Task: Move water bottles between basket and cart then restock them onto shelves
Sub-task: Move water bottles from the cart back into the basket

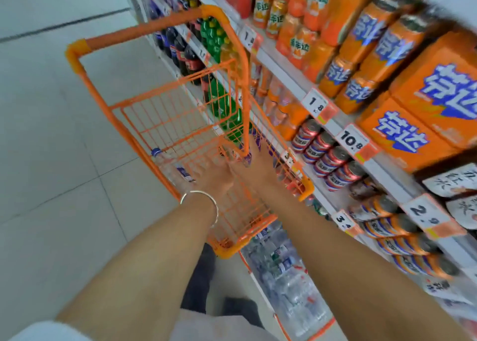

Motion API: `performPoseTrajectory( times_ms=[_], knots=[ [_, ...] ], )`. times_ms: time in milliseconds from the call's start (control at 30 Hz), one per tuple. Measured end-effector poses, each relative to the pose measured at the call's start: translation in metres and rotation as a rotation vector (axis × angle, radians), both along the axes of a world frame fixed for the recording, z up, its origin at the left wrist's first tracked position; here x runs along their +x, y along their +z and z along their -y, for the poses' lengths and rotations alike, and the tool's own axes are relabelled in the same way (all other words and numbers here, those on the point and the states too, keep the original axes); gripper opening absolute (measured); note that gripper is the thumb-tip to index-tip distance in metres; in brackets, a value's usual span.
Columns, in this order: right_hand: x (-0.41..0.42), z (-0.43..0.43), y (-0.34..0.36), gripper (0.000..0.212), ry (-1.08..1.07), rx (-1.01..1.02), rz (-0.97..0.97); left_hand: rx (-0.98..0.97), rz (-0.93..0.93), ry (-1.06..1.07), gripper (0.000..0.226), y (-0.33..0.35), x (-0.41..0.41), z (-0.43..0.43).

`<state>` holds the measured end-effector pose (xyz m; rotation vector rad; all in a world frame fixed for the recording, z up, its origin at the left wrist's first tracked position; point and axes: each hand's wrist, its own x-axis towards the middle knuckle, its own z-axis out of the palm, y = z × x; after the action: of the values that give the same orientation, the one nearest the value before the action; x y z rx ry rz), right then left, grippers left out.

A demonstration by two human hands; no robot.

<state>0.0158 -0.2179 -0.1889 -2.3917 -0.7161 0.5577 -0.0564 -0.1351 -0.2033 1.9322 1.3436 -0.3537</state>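
The orange wire cart (165, 113) stands in the aisle beside the drink shelves. A clear water bottle (171, 169) with a blue cap lies inside it against the left wall. My left hand (215, 176), a silver bangle on its wrist, reaches into the cart and grips the bottle's lower end. My right hand (256, 160) reaches in beside it, close to the cart's right wall; blur hides its fingers and whether they hold anything. Below the cart sits an orange-rimmed basket (321, 325) filled with several clear water bottles (286, 276).
Shelves (333, 124) on the right carry orange soda cans, orange multipacks and red-blue cans, with price tags along the edges. Dark and green soda bottles (219, 38) fill the shelves beyond the cart. Pale tiled floor (51, 134) lies to the left.
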Motion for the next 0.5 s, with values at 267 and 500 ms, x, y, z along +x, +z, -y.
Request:
performPoseTrajectory(
  times_ms=[267,500],
  knots=[
    [0.01,-0.097,-0.056,0.097,0.086,-0.066,-0.096,-0.229,-0.034,0.486,0.102,-0.082,-0.001,-0.103],
    [0.023,-0.117,-0.084,0.091,0.043,-0.14,-0.121,-0.247,-0.119,0.473,0.09,-0.108,0.007,-0.128]
  ],
)
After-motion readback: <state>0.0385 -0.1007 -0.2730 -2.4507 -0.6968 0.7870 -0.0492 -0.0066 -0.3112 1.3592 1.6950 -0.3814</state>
